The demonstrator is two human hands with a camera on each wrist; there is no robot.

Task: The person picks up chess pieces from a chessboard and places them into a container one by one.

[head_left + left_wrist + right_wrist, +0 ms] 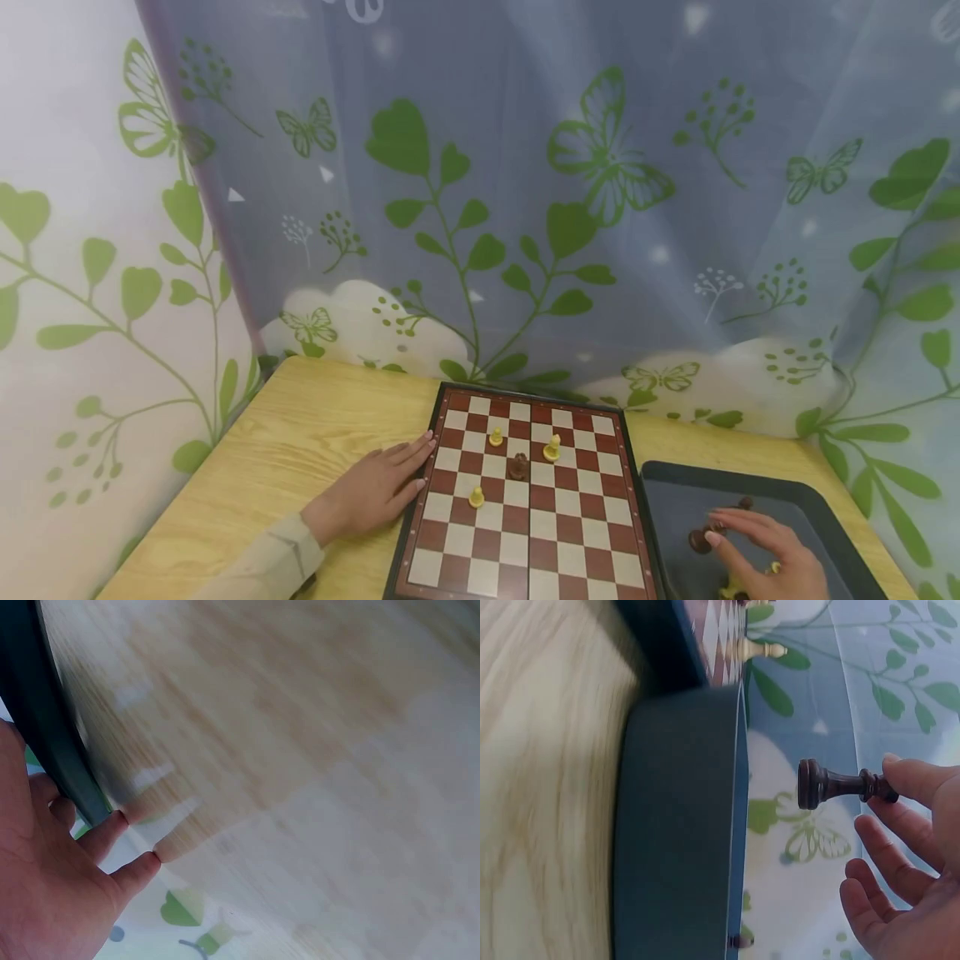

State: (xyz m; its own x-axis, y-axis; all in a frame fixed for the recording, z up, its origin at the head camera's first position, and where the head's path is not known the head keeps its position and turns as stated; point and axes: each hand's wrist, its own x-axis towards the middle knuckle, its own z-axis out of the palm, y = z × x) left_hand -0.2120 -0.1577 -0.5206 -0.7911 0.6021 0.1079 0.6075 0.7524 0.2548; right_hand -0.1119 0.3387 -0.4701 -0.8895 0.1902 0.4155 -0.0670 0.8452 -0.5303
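My right hand (780, 554) is above the dark tray, pinching a dark brown chess piece (832, 784) by its top between thumb and fingertips. The piece's wide base and collar show, while its head is hidden by the fingers. On the left, my left hand (375, 492) rests with straight fingers against the left edge of the chessboard (491, 542). Standing on the board are two small pale yellow pawns (476, 497), a taller yellow piece (552, 448) and a bulky brown piece (517, 467).
The dark tray (667, 469) stands just right of the board, holding a brown piece (745, 503) and yellow pieces (731, 589) partly covered by the right hand. Both board and tray are on a wooden table (300, 417). Behind hangs a patterned curtain (480, 208).
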